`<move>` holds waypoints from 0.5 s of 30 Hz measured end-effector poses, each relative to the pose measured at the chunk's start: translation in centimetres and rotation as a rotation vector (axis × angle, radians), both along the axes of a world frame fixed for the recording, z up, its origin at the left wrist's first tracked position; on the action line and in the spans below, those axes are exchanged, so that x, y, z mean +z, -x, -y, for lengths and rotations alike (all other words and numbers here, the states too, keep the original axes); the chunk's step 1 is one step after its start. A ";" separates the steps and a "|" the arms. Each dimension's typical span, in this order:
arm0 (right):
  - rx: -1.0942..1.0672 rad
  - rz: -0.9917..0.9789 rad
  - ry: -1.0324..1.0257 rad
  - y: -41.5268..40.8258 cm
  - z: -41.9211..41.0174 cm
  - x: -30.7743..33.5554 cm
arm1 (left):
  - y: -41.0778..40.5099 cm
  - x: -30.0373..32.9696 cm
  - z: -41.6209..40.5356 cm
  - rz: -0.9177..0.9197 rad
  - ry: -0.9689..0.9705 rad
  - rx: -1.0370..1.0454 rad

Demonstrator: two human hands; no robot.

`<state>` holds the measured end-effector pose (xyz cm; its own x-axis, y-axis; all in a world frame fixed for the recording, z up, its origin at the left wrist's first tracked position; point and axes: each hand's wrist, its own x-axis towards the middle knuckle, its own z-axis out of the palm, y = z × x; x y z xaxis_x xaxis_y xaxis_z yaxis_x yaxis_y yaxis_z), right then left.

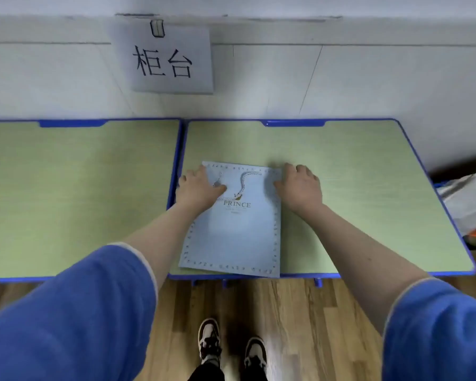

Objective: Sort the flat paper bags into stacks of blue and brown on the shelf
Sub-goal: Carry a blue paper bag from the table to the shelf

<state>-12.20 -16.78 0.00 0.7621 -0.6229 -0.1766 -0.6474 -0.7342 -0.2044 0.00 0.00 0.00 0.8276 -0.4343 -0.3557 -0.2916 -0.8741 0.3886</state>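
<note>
A flat light-blue paper bag (232,235) with a rope handle and the word PRINCE lies on the right green desk (368,193), its near edge at the desk's front rim. My left hand (197,188) rests on the bag's upper left corner, thumb lying over the handle cord. My right hand (300,188) rests at the bag's upper right edge, fingers bent down onto the desk and bag edge. No brown bag is in view.
A second green desk (80,193) with blue trim adjoins on the left. A paper sign (165,59) hangs on the wall behind. Bags or clutter (467,202) sit past the right desk's edge. My shoes (231,350) stand on the wooden floor.
</note>
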 end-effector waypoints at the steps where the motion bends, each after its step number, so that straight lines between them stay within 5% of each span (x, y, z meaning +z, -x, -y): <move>1: -0.003 -0.009 -0.009 -0.1 -0.2 -0.4 | 0.1 -0.1 0.0 -0.009 -0.015 0.014; 15: -0.011 -0.005 -0.143 0.2 -1.9 -5.0 | -1.2 -3.7 1.3 -0.063 0.128 0.245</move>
<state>-12.43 -14.88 -5.02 0.7545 -0.5989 -0.2683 -0.6563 -0.6910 -0.3031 1.17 -1.28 -3.74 0.8916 -0.2685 -0.3646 -0.0495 -0.8582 0.5109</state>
